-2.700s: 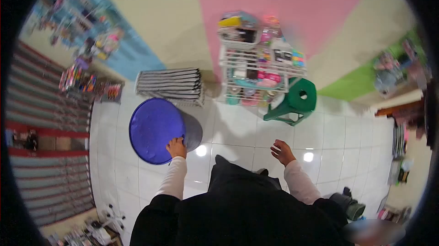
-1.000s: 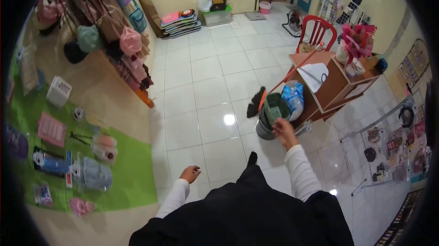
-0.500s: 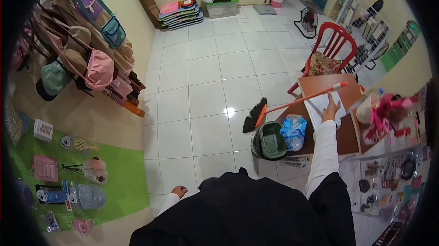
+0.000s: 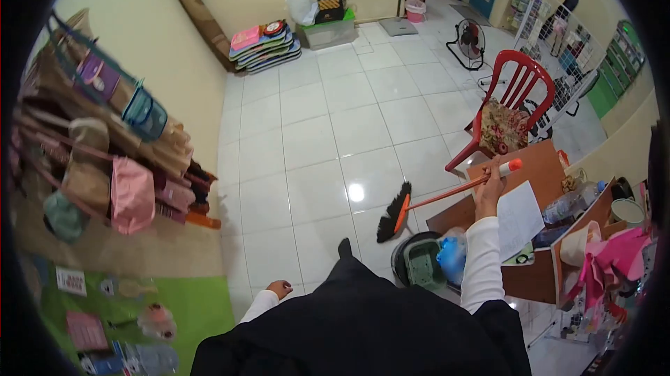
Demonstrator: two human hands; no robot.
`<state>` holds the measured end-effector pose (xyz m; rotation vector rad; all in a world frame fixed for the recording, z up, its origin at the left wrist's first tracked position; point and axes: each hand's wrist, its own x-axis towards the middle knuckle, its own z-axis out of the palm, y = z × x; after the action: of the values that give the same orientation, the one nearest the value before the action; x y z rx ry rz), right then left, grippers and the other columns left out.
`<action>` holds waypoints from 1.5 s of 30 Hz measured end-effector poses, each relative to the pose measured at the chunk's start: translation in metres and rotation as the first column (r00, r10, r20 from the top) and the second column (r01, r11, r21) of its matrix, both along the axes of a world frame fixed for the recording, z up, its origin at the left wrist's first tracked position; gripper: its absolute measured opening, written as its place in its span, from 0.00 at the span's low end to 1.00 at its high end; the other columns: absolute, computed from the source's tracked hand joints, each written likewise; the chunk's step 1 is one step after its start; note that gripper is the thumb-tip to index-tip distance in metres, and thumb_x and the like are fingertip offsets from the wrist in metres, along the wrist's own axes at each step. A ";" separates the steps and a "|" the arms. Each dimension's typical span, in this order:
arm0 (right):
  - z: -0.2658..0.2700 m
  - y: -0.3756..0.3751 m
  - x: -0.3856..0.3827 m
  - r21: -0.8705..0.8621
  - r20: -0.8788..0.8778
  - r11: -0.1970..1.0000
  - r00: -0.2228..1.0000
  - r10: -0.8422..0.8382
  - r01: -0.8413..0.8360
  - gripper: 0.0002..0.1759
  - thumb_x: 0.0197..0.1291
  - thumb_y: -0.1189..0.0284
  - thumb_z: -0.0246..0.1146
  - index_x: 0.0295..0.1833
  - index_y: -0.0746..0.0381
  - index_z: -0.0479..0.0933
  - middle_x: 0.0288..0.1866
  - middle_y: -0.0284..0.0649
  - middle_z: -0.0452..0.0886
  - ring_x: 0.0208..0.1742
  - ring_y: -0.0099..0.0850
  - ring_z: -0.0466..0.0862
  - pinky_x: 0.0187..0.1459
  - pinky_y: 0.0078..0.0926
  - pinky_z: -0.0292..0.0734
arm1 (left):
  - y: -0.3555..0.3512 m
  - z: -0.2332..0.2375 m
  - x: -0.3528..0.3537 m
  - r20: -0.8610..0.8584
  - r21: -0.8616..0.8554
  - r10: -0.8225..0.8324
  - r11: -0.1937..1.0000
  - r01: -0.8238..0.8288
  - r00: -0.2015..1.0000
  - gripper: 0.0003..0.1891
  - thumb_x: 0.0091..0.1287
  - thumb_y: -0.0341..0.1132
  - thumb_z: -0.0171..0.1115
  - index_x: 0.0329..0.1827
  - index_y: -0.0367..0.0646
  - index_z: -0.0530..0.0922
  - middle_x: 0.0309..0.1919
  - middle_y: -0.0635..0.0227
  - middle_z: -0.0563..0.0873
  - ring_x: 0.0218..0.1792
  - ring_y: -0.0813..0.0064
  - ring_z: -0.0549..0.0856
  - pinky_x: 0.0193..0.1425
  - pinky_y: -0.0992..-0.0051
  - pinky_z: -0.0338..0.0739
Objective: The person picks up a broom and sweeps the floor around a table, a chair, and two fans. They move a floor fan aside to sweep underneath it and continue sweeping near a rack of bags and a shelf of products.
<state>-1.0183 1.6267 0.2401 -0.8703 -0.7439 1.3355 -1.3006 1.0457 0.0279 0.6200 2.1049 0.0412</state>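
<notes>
White glossy floor tiles (image 4: 307,138) fill a shop room with pale yellow walls. A rack of hanging bags (image 4: 112,138) stands at the left and a red plastic chair (image 4: 513,93) at the right. The right hand (image 4: 488,186) is closed round the long orange-handled broom (image 4: 447,197), gripping the stick close to its white-capped upper end, which lies over the corner of the brown wooden table (image 4: 541,163). From that hand the broom's long axis slants down and to the left to its black bristles (image 4: 393,214), low over the tiles; I cannot tell whether they touch. Just beyond them are a dark round bin with a green insert (image 4: 419,264) and a blue plastic bag (image 4: 452,254). The left hand (image 4: 279,289) hangs by the body, well apart from the broom, fingers loosely curled and empty. A white sheet of paper (image 4: 520,215) lies on the table beside the right forearm.
</notes>
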 end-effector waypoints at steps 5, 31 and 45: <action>0.079 -0.001 -0.072 0.074 0.031 0.997 1.000 -0.006 0.004 0.12 0.60 0.66 0.63 0.29 0.58 0.71 0.23 0.28 0.68 0.26 0.18 0.68 0.34 0.18 0.64 | 0.105 0.015 -0.109 -0.068 0.112 -0.266 0.956 0.272 0.962 0.18 0.58 0.45 0.61 0.46 0.43 0.80 0.39 0.58 0.84 0.42 0.59 0.82 0.49 0.65 0.75; 0.171 0.241 -0.284 0.223 -0.048 0.786 0.799 0.599 -0.576 0.19 0.49 0.78 0.56 0.12 0.62 0.56 0.11 0.32 0.56 0.17 0.23 0.54 0.23 0.24 0.53 | 0.732 0.190 -0.183 -0.318 0.813 -0.474 0.308 0.493 0.821 0.36 0.49 0.40 0.72 0.61 0.41 0.66 0.56 0.54 0.73 0.58 0.54 0.71 0.62 0.63 0.66; 0.130 0.470 -0.333 0.467 -0.082 0.205 0.189 0.979 -0.860 0.17 0.48 0.80 0.59 0.14 0.62 0.61 0.13 0.35 0.61 0.19 0.25 0.59 0.26 0.25 0.56 | 0.904 0.146 -0.234 0.306 0.736 -0.587 0.645 0.204 0.750 0.13 0.63 0.38 0.61 0.44 0.40 0.79 0.35 0.60 0.85 0.38 0.69 0.83 0.44 0.74 0.75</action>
<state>-1.3514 2.0964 0.3696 0.3317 -1.2412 2.3131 -1.5343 1.9494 0.1736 1.3535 1.3131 0.6669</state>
